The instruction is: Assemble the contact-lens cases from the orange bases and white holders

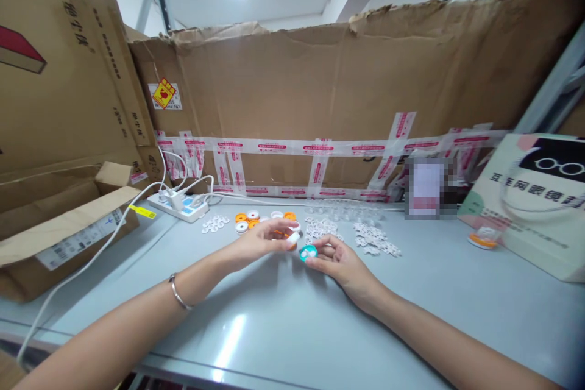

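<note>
Between the thumb and fingers of my left hand (269,237) is a small round white-and-orange piece (294,238). My right hand (340,259) pinches a small teal disc (308,252) with white round shapes on its face. The two pieces are close together but apart, a little above the table. Just behind my left hand lie several orange and white round pieces (242,222), some partly hidden by its fingers. Small white flat parts (375,239) are spread in piles behind my right hand. Further back stand rows of clear plastic pieces (342,210).
A power strip (180,204) with plugs and white cables lies at the back left, beside small white rings (214,223). An open cardboard box (68,225) is on the left. To the right stand a printed bag (530,207) and an orange-and-white item (483,239). Large cardboard (292,85) backs the table.
</note>
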A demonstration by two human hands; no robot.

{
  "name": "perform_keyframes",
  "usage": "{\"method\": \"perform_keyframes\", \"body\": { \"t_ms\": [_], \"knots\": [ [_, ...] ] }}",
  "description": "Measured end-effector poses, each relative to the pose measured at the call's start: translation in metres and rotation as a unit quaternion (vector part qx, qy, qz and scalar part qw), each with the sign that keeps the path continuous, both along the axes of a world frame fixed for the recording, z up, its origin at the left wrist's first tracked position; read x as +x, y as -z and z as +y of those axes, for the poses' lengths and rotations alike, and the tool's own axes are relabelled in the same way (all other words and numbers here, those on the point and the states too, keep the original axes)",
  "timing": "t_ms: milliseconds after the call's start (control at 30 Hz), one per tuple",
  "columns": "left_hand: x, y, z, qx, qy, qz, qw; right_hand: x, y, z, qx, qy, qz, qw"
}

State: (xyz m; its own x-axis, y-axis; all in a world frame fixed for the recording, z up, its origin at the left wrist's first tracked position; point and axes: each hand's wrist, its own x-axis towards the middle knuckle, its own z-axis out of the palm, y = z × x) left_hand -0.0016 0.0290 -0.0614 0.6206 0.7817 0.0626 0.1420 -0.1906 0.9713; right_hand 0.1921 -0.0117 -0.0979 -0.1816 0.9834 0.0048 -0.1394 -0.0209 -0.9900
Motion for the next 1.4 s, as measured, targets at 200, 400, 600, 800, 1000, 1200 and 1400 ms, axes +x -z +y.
{"method": "perform_keyframes", "body": {
  "t_ms": [200, 400, 600, 800, 1000, 1200, 1400],
  "knots": [
    [-0.002, 0.012, -0.006, -0.078, 0.031, -0.078, 0.993, -0.001, -0.001, 0.000, 0.012, 0.007, -0.007, 1.000],
    [0.001, 0.013, -0.006, -0.053, 0.009, -0.078, 0.995, -0.001, 0.002, 0.002, 0.015, 0.016, 0.000, 1.000],
    [0.004, 0.013, -0.006, -0.034, 0.000, -0.079, 0.996, -0.003, -0.002, 0.001, 0.011, 0.021, 0.008, 1.000],
    [0.004, 0.010, -0.007, -0.014, -0.023, -0.067, 0.997, -0.003, -0.001, 0.003, 0.029, 0.027, 0.013, 0.999],
    [0.005, 0.012, -0.006, 0.002, 0.007, -0.065, 0.998, -0.005, -0.001, 0.001, 0.037, 0.029, 0.011, 0.999],
    [0.007, 0.015, -0.006, 0.041, 0.004, -0.025, 0.999, -0.006, 0.001, 0.000, 0.044, 0.021, 0.018, 0.999],
    [0.007, 0.017, -0.007, 0.134, -0.009, 0.032, 0.990, -0.007, 0.004, 0.001, 0.048, 0.010, 0.016, 0.999]
  ]
}}
